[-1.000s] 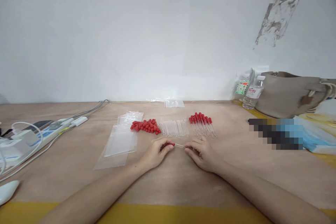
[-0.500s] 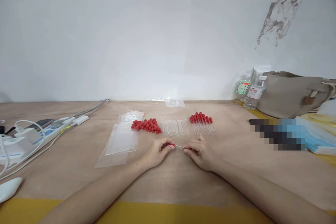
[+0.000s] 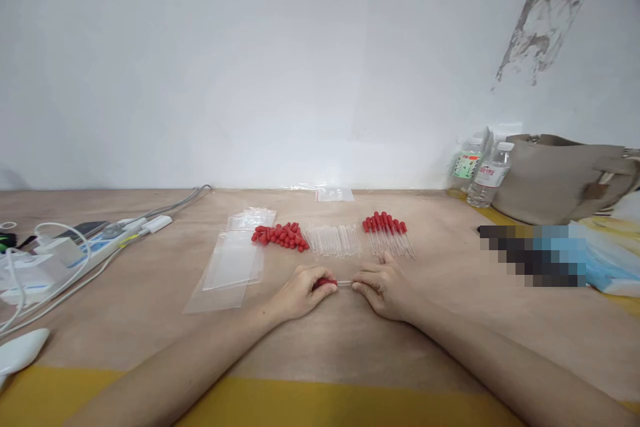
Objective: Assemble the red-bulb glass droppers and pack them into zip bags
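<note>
My left hand (image 3: 303, 291) is closed around a red rubber dropper bulb (image 3: 327, 283), mostly covered by the fingers. A thin clear glass dropper tube (image 3: 345, 283) runs from the bulb to my right hand (image 3: 384, 288), whose thumb and fingers pinch its other end. Beyond my left hand lies a pile of loose red bulbs (image 3: 286, 236). A row of bare glass tubes (image 3: 333, 241) lies beside it, in the middle. Farther right, past my right hand, several droppers with red bulbs on their tubes (image 3: 384, 223) lie side by side.
Clear plastic bags (image 3: 233, 263) lie flat at the left, and a small zip bag (image 3: 335, 195) lies by the wall. A power strip (image 3: 97, 245) with cables is far left. Plastic bottles (image 3: 491, 177) and a grey-beige bag (image 3: 555, 180) stand at the back right.
The red bulb and glass tube now lie more level between my hands, and less of the tube shows. My left fingers cover the bulb from farther along. The view has shifted slightly.
</note>
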{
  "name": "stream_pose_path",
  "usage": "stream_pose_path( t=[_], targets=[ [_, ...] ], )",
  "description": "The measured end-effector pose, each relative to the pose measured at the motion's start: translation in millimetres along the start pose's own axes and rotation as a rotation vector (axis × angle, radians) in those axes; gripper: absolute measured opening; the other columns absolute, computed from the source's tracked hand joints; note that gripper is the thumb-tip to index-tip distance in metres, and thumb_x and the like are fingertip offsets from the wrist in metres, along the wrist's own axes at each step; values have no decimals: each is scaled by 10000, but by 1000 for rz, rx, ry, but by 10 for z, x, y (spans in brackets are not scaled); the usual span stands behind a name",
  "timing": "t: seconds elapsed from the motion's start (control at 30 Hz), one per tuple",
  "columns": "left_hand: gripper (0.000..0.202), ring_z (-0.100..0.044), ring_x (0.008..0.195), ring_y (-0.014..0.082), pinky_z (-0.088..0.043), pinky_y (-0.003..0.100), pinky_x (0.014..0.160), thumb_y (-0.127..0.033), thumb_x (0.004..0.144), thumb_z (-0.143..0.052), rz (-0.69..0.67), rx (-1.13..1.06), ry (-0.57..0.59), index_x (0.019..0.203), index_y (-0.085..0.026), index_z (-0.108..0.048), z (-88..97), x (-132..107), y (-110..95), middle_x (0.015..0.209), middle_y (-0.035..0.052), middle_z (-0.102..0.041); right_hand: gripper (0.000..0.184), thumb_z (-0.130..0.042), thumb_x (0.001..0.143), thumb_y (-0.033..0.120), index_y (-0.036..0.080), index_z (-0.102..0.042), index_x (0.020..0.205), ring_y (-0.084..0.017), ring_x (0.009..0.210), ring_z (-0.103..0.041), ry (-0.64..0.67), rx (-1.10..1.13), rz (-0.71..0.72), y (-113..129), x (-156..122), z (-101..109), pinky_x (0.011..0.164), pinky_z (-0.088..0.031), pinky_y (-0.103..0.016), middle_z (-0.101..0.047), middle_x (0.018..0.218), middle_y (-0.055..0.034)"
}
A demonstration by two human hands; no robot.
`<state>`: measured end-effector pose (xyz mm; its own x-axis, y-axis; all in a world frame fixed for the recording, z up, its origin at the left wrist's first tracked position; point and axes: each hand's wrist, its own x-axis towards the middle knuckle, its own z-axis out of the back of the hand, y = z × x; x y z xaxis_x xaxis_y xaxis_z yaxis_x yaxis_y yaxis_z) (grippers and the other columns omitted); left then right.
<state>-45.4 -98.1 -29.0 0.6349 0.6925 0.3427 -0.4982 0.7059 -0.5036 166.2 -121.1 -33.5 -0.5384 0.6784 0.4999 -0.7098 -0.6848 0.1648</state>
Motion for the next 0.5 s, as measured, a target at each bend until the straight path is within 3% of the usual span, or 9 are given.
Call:
stream_pose_path(
  t=[0.5],
  targets=[
    [149, -537, 645, 127, -409, 229, 600, -273, 808, -479, -101, 62, -41, 838, -160, -573, -15, -42, -38, 710, 13, -608, 289, -332, 863, 230, 159, -522, 658, -93, 551, -421, 84, 25, -42, 141, 44, -77, 661, -208, -282, -585, 632, 1]
  ],
)
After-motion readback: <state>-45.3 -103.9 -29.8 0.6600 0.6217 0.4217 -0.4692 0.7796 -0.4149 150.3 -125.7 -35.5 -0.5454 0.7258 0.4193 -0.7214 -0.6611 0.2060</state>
